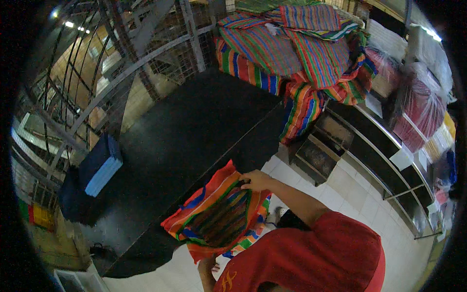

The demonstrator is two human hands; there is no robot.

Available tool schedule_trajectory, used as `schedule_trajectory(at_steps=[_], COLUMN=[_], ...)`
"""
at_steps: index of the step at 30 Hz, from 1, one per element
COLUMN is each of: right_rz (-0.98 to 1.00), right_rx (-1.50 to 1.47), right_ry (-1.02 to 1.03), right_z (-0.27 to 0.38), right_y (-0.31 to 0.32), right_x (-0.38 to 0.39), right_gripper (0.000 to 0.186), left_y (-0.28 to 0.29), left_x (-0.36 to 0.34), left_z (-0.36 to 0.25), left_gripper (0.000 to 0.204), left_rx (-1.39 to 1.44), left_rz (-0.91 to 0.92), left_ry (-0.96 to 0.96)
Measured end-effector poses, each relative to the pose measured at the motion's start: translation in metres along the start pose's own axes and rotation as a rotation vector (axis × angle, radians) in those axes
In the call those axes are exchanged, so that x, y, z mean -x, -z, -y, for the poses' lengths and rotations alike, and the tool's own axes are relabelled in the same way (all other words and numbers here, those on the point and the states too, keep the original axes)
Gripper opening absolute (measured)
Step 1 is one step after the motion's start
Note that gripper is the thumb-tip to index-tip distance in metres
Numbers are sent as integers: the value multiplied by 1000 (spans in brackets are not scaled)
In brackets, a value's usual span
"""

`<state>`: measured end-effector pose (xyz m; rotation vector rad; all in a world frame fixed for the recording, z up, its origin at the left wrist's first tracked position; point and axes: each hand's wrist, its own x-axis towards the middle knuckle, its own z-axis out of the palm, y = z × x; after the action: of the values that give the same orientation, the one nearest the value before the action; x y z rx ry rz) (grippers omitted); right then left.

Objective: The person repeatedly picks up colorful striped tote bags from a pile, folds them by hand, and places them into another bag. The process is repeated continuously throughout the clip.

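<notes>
A striped woven cloth bag [206,214], in orange, green, blue and red, is held at the near edge of the black table. Its mouth gapes, and the darker striped inside shows. My right hand [258,181] grips the bag's rim at its far right side, with the fingertips partly tucked over the edge. Below the bag's near corner is my left hand [209,265], closed on the cloth from beneath. Part of its fingers is hidden by the fabric.
The black table [194,117] runs diagonally ahead. A pile of striped cloths [301,48] covers its far end, some hanging over the edge. At left lies a blue folded stack [102,165] beside a metal mesh railing [146,61]. Shelving [374,146] with plastic-wrapped bundles [418,107] stands right.
</notes>
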<state>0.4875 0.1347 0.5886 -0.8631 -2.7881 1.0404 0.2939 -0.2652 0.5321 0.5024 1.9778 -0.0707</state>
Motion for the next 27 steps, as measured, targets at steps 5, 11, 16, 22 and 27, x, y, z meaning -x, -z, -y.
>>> schedule_trajectory(at_steps=[5,11,16,22,27], right_rz=[-173,-606,-875,-1136,-1198], right_rx=[51,86,340,561,700], right_ry=[-132,-66,23,47,-5], right_z=[-76,-185,-279,-285,-296], right_y=[168,365,529,708,819], right_x=[15,-43,-147,-245,-330], right_gripper=[52,46,53,50,56], left_y=[52,69,69,91,98], left_x=[68,81,70,59,61], left_z=[-117,-359,-512,-602,-634], left_gripper=[56,42,43,44,45], left_rx=[-268,-189,-254,-260,-217], left_rz=[-511,-630,-427,-366,-357], left_ry=[-201,-485,-574,-465,-374])
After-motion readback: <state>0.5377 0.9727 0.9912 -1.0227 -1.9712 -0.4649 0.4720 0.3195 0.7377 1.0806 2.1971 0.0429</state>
